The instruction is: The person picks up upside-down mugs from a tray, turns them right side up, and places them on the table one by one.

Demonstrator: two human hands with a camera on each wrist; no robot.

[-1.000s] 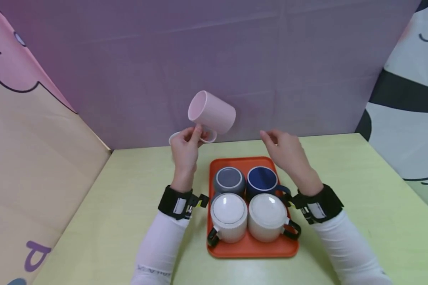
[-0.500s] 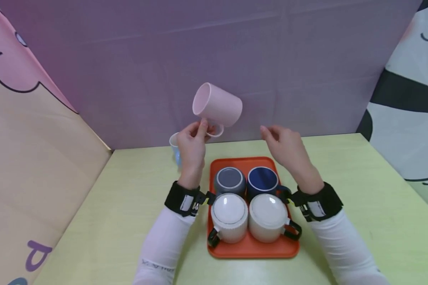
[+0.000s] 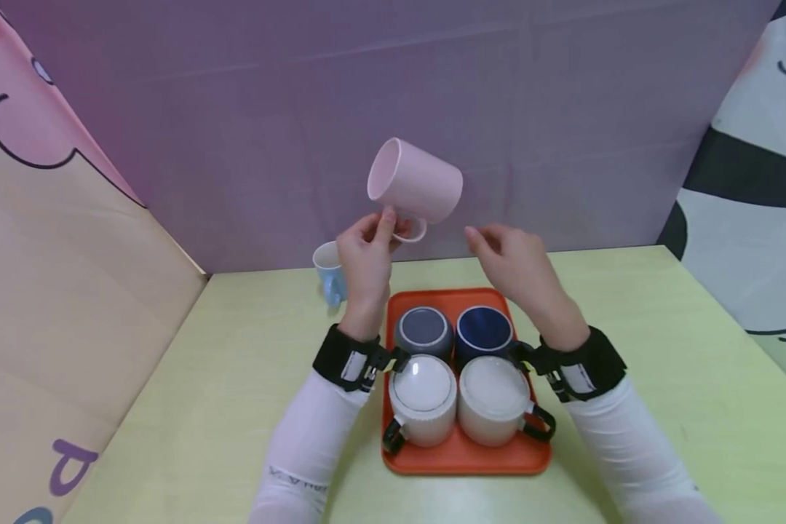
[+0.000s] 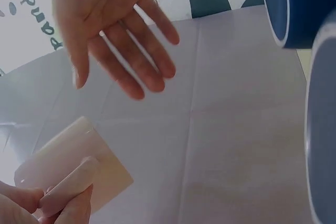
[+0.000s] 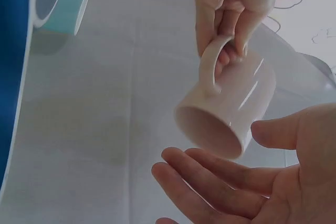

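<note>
At the far left of the tabletop (image 3: 236, 378) a light blue mug (image 3: 330, 273) stands upright by the back wall. The left hand (image 3: 365, 263) pinches the handle of a pink mug (image 3: 416, 182), holding it tipped in the air above the far end of an orange tray (image 3: 465, 455). The tray carries a grey mug (image 3: 422, 331), a navy mug (image 3: 483, 329) and two white mugs (image 3: 458, 397). The right hand (image 3: 520, 269) is spread, fingers relaxed, just beside the pink mug without touching it.

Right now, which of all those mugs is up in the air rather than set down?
The pink mug: the left hand holds it by its handle, tipped sideways above the tray. Four mugs sit on the tray; the light blue mug stands on the table.
</note>
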